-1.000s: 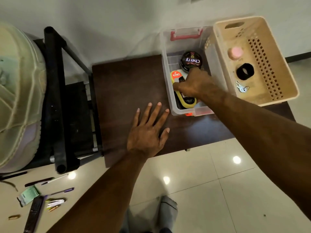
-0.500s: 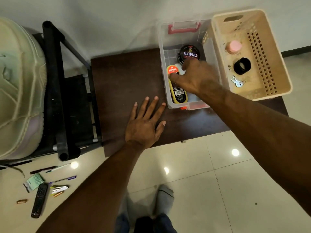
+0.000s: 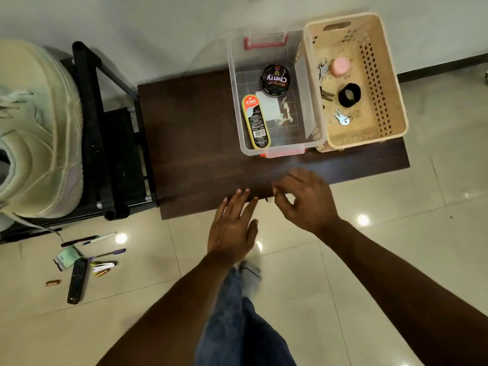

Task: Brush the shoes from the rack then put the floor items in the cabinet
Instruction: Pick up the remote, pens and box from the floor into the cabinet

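A pale green sneaker (image 3: 34, 133) sits on the black shoe rack (image 3: 95, 133) at the left. On the dark brown cabinet top (image 3: 190, 143) stands a clear plastic box (image 3: 310, 107) holding a yellow Kiwi shoe-shine sponge (image 3: 256, 122) and a round black Cherry polish tin (image 3: 274, 80). My left hand (image 3: 233, 228) hovers flat at the cabinet's front edge, fingers straight. My right hand (image 3: 306, 199) is beside it over that edge, fingers loosely curled, holding nothing. Floor items lie at lower left: a black remote (image 3: 77, 281), pens (image 3: 100, 237), a green packet (image 3: 67, 257), batteries (image 3: 52, 282).
A beige perforated basket (image 3: 393, 83) stands right of the clear box with keys (image 3: 342, 118), a black ring (image 3: 349, 95) and a pink-capped item (image 3: 340, 66). Glossy tiled floor surrounds the cabinet. My jeans leg and socked foot (image 3: 249, 276) are below my hands.
My right hand let go of the Kiwi sponge in the clear box and pulled back to the cabinet's front edge. My left hand lifted off the top and drew back too.
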